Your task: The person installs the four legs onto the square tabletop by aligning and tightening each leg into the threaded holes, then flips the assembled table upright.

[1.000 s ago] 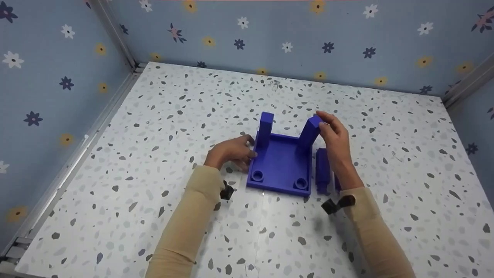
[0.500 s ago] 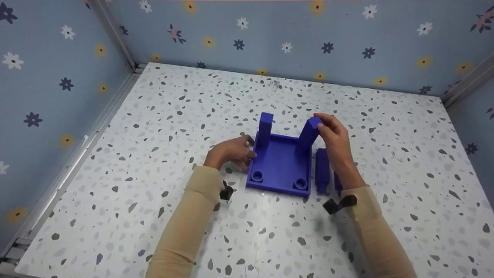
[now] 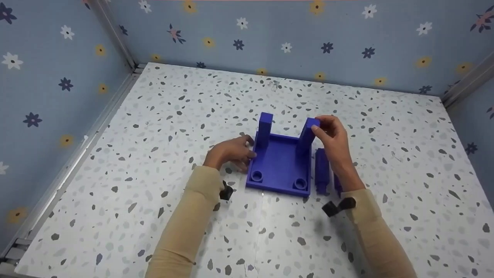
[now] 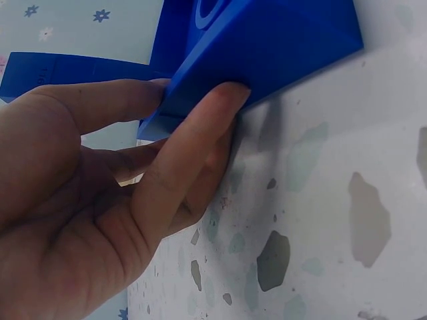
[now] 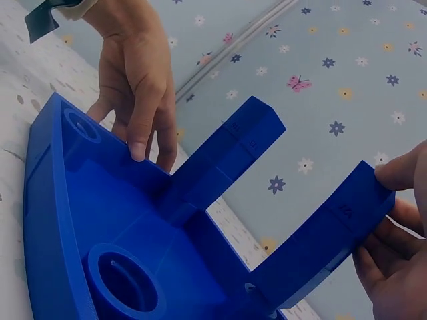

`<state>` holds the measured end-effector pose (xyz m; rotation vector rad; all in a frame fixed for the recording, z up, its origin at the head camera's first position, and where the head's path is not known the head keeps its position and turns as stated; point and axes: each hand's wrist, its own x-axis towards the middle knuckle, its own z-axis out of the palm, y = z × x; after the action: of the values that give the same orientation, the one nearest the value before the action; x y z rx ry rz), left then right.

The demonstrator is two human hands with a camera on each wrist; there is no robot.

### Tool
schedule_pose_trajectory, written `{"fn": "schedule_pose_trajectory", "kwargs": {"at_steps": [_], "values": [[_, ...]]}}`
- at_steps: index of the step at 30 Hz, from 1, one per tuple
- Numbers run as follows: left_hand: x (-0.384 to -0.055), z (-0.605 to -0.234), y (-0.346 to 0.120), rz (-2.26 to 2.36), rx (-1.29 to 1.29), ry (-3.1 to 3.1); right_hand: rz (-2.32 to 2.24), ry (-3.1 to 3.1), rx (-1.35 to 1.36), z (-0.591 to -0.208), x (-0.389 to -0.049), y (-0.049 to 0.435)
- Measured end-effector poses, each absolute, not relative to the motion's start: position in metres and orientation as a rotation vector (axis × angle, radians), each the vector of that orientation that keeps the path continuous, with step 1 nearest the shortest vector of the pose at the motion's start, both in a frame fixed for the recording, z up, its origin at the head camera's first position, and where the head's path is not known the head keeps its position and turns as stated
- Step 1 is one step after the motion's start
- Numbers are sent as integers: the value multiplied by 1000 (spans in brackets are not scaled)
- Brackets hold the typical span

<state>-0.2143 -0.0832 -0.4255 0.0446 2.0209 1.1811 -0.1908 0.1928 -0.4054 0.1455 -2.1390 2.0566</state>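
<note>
An upturned toy tabletop (image 3: 283,164), blue-purple and raised at the rim, lies with round sockets in its two near corners. My left hand (image 3: 233,151) pinches its left rim, the thumb (image 4: 127,100) over the edge and fingers against the outer wall. A square leg (image 3: 265,129) stands upright in the far left corner. In the far right corner is a second leg (image 3: 307,135), leaning slightly outward. My right hand (image 3: 335,143) grips that leg near its top, thumb and fingers on opposite sides, as the right wrist view shows.
A loose leg (image 3: 322,172) with a narrower peg end lies right beside the tabletop. Another leg (image 3: 338,183) lies partly hidden under my right wrist. The speckled table (image 3: 193,100) is bounded by flowered blue panels (image 3: 270,34) at the back and sides.
The leg in my right hand has turned about its length, so its top now sits squarer to the tabletop. My right thumb has shifted across toward its near face. My left hand stays put.
</note>
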Motion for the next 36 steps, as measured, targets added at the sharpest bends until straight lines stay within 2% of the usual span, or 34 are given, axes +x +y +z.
{"fn": "schedule_pose_trajectory", "kwargs": {"at_steps": [13, 21, 28, 36], "values": [[-215, -425, -84, 1192, 40, 2013, 1878, -2188, 93, -405, -188, 184], [-216, -425, -83, 1193, 35, 2016, 1875, -2193, 39, -386, -175, 175], [-216, -425, -82, 1198, 20, 2011, 1907, -2169, 13, -400, -183, 181], [-215, -426, -82, 1189, 21, 2017, 1987, -2140, 114, -406, -190, 189]]}}
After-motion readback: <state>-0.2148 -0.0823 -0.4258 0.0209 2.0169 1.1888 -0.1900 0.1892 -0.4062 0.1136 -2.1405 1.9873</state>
